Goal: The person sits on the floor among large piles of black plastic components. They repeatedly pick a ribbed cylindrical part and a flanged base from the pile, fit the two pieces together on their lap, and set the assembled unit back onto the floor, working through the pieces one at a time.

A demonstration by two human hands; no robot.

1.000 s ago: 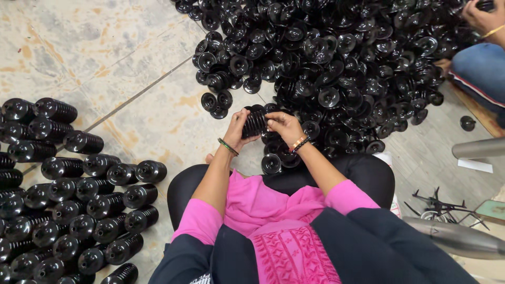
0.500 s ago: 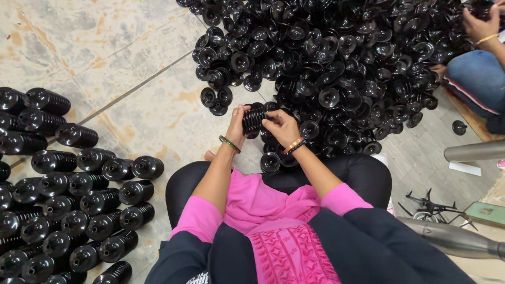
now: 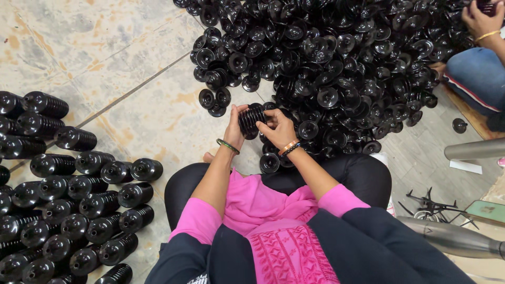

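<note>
big pile (image 3: pixel 336 63) of loose black discs spread on floor (image 3: pixel 131 105) ahead. rows of finished stacks (image 3: pixel 68 210) lie at left, unmoved since a second ago. co-worker's hand (image 3: pixel 481 21) at far right corner. short ribbed stack (image 3: pixel 251 120) held between both hands, just above pile edge. left hand (image 3: pixel 235 126) wraps its end, right hand (image 3: pixel 278 129) closed over other end; grip barely shifted, stack looks same length.

Stacked rolls (image 3: pixel 68 210) lie left, loose pile (image 3: pixel 326 63) apparently ahead.
</note>
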